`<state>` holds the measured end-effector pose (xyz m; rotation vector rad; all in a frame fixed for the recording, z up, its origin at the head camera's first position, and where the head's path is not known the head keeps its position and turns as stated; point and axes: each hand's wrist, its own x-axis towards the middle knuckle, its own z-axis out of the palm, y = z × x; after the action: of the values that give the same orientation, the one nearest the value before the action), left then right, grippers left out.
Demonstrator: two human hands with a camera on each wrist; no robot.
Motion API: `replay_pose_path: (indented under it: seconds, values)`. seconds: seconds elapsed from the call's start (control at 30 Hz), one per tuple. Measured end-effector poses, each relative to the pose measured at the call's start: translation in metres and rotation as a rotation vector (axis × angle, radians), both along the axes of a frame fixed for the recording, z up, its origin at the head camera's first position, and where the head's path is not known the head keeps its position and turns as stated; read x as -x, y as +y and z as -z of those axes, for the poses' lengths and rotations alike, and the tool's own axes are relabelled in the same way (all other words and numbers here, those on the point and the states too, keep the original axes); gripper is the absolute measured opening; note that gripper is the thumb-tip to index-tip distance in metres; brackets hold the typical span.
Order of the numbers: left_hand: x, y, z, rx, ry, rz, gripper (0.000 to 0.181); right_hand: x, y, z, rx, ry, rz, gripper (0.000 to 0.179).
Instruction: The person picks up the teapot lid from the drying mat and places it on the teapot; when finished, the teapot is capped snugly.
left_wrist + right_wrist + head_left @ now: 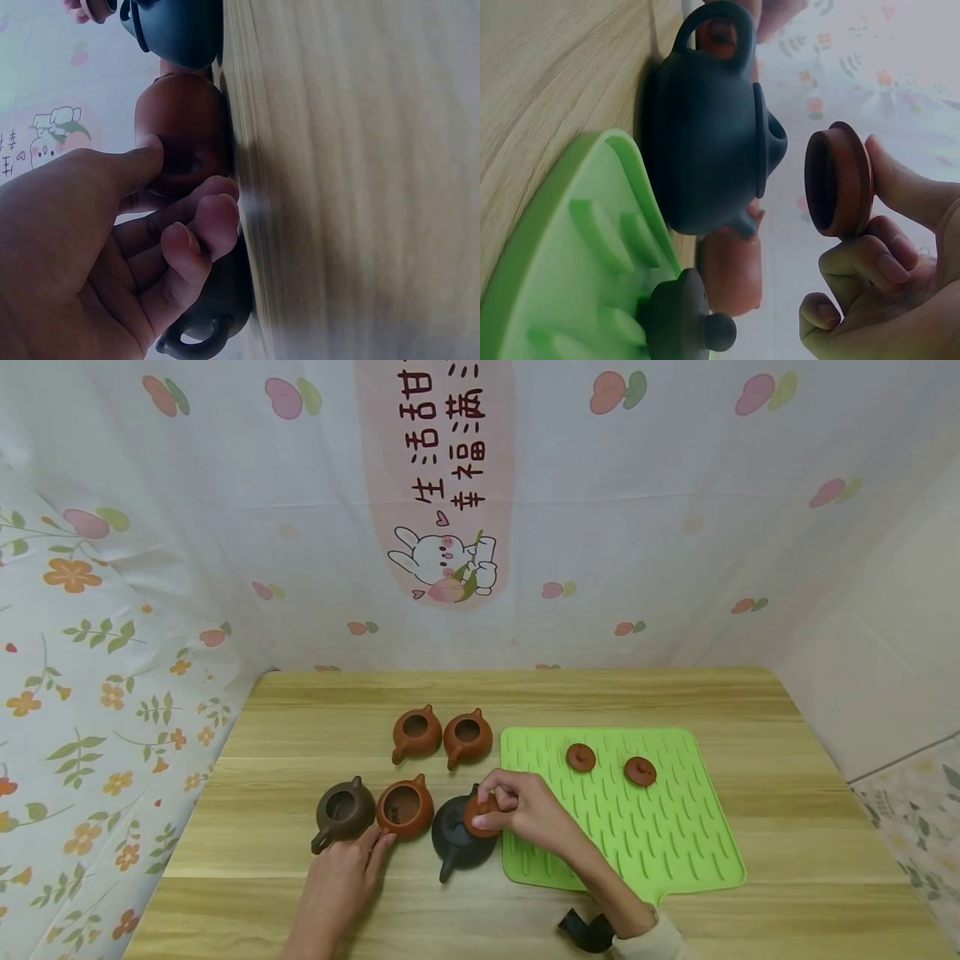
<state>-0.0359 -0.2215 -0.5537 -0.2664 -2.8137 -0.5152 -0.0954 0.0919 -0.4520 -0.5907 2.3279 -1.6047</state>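
Note:
My right hand [528,810] pinches a reddish-brown teapot lid [844,180], its hollow underside facing the dark blue-grey teapot [705,142]. That teapot has its own lid on, and the held lid hovers a little above it. With thumb and fingers, my left hand [341,868] grips the handle of a lidless orange-brown teapot [422,822], which stands on the table. Left of it, close to the left hand, is a dark brown teapot [352,810] with its top open. Two more lidless reddish teapots [427,739] [480,747] stand behind.
A green ridged mat [675,843] lies on the wooden table [810,827] at the right. Two reddish lids [581,758] [641,771] rest on it, and a dark lid [679,319] sits near its edge. A black curved object [588,933] appears by the right sleeve. A printed curtain [637,527] hangs behind.

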Motion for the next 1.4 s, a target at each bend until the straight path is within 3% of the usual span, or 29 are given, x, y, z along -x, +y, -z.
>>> replay_pose_path:
  seconds: [0.63, 1.4]
  values:
    - [-0.001, 0.0, 0.002, -0.001, -0.003, -0.003, 0.026, 0.002, -0.016, -0.001, -0.019, 0.075, -0.057, 0.02]
    - [0.001, -0.002, 0.003, 0.004, 0.048, 0.015, 0.025, 0.013, -0.055, -0.011, -0.042, 0.125, -0.121, 0.02]
